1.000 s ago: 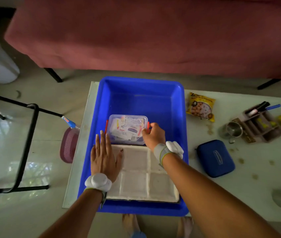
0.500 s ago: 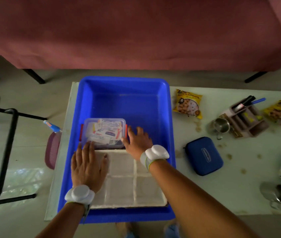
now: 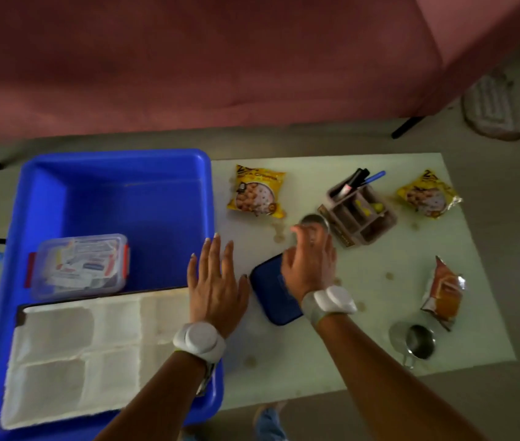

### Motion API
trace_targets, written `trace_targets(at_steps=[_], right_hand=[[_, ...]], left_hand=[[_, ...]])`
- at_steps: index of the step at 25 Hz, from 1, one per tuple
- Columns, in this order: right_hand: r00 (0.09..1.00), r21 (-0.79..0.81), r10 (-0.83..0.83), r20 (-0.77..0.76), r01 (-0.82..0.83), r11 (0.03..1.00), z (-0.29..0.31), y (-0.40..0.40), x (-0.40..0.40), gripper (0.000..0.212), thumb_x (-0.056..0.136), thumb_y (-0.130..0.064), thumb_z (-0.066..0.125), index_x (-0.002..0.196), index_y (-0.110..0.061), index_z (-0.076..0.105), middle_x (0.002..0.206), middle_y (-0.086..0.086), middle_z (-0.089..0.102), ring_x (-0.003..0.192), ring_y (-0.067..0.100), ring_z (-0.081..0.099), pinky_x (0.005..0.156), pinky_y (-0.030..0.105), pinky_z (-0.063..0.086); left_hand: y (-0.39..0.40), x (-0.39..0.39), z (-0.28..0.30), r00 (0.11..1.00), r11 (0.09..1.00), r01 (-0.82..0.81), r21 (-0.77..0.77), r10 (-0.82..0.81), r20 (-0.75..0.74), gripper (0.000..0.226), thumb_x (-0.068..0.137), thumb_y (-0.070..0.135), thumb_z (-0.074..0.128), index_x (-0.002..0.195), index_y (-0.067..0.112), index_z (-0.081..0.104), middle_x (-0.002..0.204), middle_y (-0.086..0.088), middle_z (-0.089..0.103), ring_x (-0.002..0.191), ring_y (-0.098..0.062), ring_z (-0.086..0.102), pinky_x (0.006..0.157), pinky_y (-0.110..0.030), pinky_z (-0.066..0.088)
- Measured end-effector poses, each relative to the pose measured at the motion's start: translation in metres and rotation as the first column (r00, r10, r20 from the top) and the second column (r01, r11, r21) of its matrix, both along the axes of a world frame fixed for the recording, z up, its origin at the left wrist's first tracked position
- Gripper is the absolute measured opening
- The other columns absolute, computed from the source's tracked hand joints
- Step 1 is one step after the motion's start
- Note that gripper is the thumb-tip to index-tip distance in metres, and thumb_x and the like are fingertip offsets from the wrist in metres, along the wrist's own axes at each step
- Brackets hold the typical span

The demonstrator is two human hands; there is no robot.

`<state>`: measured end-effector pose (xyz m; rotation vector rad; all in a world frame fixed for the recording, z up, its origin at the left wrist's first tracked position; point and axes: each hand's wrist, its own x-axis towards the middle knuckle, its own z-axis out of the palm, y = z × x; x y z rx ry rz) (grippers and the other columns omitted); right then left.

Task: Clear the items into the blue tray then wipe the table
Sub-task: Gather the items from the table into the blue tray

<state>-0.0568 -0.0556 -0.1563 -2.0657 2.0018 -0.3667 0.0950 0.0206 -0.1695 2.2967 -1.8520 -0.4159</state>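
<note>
The blue tray (image 3: 172, 198) sits on the left of the white table (image 3: 379, 268). Inside it lie a clear lidded box (image 3: 79, 265) of sachets and a white compartment tray (image 3: 74, 354). My left hand (image 3: 215, 281) hovers flat and open over the tray's right rim. My right hand (image 3: 311, 259) is open above the blue zip case (image 3: 270, 297), its fingers reaching toward a steel cup (image 3: 314, 222); the hand is blurred. Two yellow snack packets (image 3: 257, 195) (image 3: 427, 198), a brown organizer with pens (image 3: 360, 211), an orange packet (image 3: 443, 294) and a second steel cup (image 3: 417, 343) lie on the table.
Brown stains dot the table around the cups. A pink sofa (image 3: 220, 58) runs along the far side, with a black leg (image 3: 406, 128) near the table's back right corner. A pale sandal (image 3: 491, 106) lies on the floor at the right.
Both hands have left the blue tray and swung right: the right hand from the clear box to above the zip case, the left hand to the tray's right rim. The view has panned right.
</note>
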Motion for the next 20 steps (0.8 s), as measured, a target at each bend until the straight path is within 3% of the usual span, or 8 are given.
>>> trace_targets(at_steps=[3, 5, 8, 11, 15, 18, 20], right_hand=[[0.953, 0.079, -0.27, -0.135, 0.282, 0.956, -0.006, -0.024, -0.064, 0.052, 0.067, -0.019, 0.065, 0.118, -0.02, 0.053, 0.133, 0.016, 0.042, 0.116, 0.04, 0.043, 0.089, 0.044, 0.041], [0.933, 0.155, -0.275, -0.23, 0.314, 0.937, -0.01, -0.036, -0.086, 0.05, 0.07, -0.02, 0.064, 0.118, -0.022, 0.052, 0.137, 0.013, 0.037, 0.12, 0.037, 0.037, 0.094, 0.045, 0.036], [0.936, 0.183, -0.22, -0.275, 0.276, 0.944, -0.015, -0.052, -0.102, 0.032, 0.077, -0.019, 0.06, 0.109, -0.024, 0.057, 0.126, 0.011, 0.047, 0.118, 0.035, 0.034, 0.093, 0.043, 0.034], [0.954, 0.18, -0.178, -0.243, 0.225, 0.958, -0.017, -0.061, -0.109, 0.025, 0.08, -0.012, 0.058, 0.102, -0.022, 0.063, 0.113, 0.008, 0.061, 0.118, 0.034, 0.037, 0.086, 0.038, 0.036], [0.983, 0.085, -0.148, -0.109, 0.157, 0.984, -0.015, -0.059, -0.105, 0.022, 0.078, -0.004, 0.058, 0.096, -0.013, 0.066, 0.101, 0.013, 0.064, 0.108, 0.036, 0.045, 0.073, 0.038, 0.048], [0.98, -0.065, -0.196, -0.02, 0.194, 0.979, -0.002, -0.061, -0.095, 0.023, 0.076, -0.005, 0.059, 0.096, -0.015, 0.066, 0.102, 0.011, 0.063, 0.101, 0.036, 0.044, 0.065, 0.038, 0.047], [0.99, -0.131, -0.144, 0.004, 0.143, 0.981, 0.01, -0.059, -0.08, 0.026, 0.076, -0.005, 0.059, 0.099, -0.017, 0.066, 0.106, 0.009, 0.063, 0.101, 0.032, 0.041, 0.064, 0.039, 0.049]], left_hand=[[-0.015, -0.033, -0.014, 0.998, 0.993, -0.028, 0.114, 0.021, 0.058, 0.07, 0.087, 0.043, 0.033, 0.148, 0.012, 0.022, 0.158, -0.01, 0.015, 0.146, -0.025, 0.014, 0.116, -0.051, 0.007], [-0.017, -0.035, -0.021, 0.99, 0.987, -0.069, 0.148, 0.049, 0.135, 0.071, 0.085, 0.042, 0.034, 0.147, 0.01, 0.026, 0.157, -0.011, 0.02, 0.144, -0.027, 0.02, 0.113, -0.056, 0.011], [-0.017, -0.034, -0.023, 0.987, 0.98, -0.076, 0.185, 0.048, 0.153, 0.067, 0.089, 0.041, 0.038, 0.148, 0.012, 0.024, 0.157, -0.008, 0.019, 0.144, -0.025, 0.02, 0.112, -0.057, 0.016], [-0.02, -0.039, -0.018, 0.985, 0.975, -0.12, 0.184, 0.094, 0.147, 0.068, 0.087, 0.047, 0.045, 0.146, 0.017, 0.029, 0.155, -0.005, 0.027, 0.142, -0.022, 0.028, 0.111, -0.057, 0.018], [-0.017, -0.038, -0.009, 0.988, 0.979, -0.11, 0.169, 0.09, 0.123, 0.076, 0.079, 0.061, 0.034, 0.144, 0.022, 0.029, 0.152, -0.002, 0.035, 0.135, -0.022, 0.04, 0.111, -0.057, 0.016], [-0.014, -0.032, -0.003, 0.997, 0.988, -0.082, 0.129, 0.08, 0.02, 0.082, 0.077, 0.065, 0.027, 0.146, 0.021, 0.023, 0.153, -0.003, 0.031, 0.136, -0.023, 0.039, 0.115, -0.054, 0.008], [-0.012, -0.028, -0.001, 0.992, 0.992, -0.087, 0.089, 0.094, -0.084, 0.086, 0.078, 0.065, 0.027, 0.149, 0.019, 0.013, 0.158, -0.005, 0.018, 0.142, -0.022, 0.027, 0.117, -0.051, 0.006]])
